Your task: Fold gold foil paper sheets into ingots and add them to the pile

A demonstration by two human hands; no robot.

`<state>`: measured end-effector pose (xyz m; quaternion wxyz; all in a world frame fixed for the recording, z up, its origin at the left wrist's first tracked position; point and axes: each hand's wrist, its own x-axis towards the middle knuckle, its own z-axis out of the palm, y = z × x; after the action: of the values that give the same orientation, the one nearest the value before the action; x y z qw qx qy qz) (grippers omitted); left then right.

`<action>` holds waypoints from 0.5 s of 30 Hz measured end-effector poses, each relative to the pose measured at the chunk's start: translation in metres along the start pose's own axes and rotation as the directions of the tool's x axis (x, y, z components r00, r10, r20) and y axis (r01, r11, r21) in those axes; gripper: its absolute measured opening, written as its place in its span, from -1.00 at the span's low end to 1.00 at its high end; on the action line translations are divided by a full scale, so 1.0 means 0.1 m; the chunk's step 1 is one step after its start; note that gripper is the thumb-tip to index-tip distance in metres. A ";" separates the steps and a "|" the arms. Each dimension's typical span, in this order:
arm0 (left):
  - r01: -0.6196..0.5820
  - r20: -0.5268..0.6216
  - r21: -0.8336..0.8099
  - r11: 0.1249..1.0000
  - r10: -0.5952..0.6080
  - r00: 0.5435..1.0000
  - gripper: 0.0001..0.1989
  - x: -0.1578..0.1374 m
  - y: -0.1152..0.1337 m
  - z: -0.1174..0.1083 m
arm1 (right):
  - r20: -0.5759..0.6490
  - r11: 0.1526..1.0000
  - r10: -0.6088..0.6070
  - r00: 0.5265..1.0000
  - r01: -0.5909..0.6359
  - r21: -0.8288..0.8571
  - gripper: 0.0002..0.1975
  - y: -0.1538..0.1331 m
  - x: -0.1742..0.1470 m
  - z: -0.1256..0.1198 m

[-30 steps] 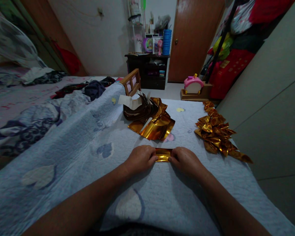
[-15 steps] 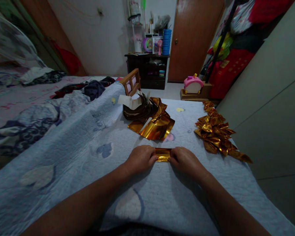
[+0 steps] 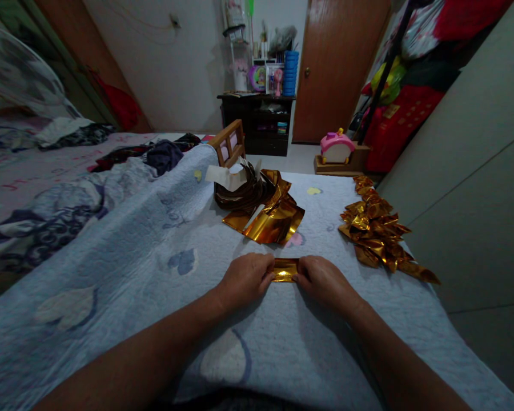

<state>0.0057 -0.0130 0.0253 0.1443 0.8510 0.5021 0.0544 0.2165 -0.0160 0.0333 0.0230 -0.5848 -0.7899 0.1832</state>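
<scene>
Both grips (image 3: pixel 247 277) (image 3: pixel 324 279) pinching gold foil (image 3: pixel 285 270), stocked cabinet (image 3: pixel 259 144)

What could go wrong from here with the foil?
1. Left hand and right hand grip opposite ends of the gold foil piece; an uneven pull might skew or tear it.
2. The loose foil sheets lie fanned just beyond the hands; a forward brush could scatter them.
3. The pile of folded foil sits along the right edge of the blue quilt; a nudge may send pieces over.
</scene>
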 end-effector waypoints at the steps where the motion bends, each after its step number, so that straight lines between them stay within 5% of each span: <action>1: -0.043 -0.013 0.020 0.999 0.043 0.999 -0.90 -0.01 0.00 0.02 | -0.001 1.000 0.003 1.000 -0.003 -0.001 -0.88 0.00 0.00 0.00; 8: -0.401 -0.129 0.245 0.883 0.440 0.889 -0.85 -0.04 0.01 0.17 | 0.009 1.000 0.018 1.000 -0.018 -0.010 -0.84 -0.01 0.00 -0.01; 15: -0.512 -0.095 0.339 0.789 0.570 0.816 -0.80 -0.08 0.09 0.23 | 0.010 0.999 0.034 0.999 -0.034 -0.003 -0.81 -0.01 0.00 -0.01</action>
<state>0.0150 -0.0285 0.0065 -0.0562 0.9616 0.2497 0.0991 0.2154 -0.0156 0.0349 0.0150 -0.5972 -0.7802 0.1853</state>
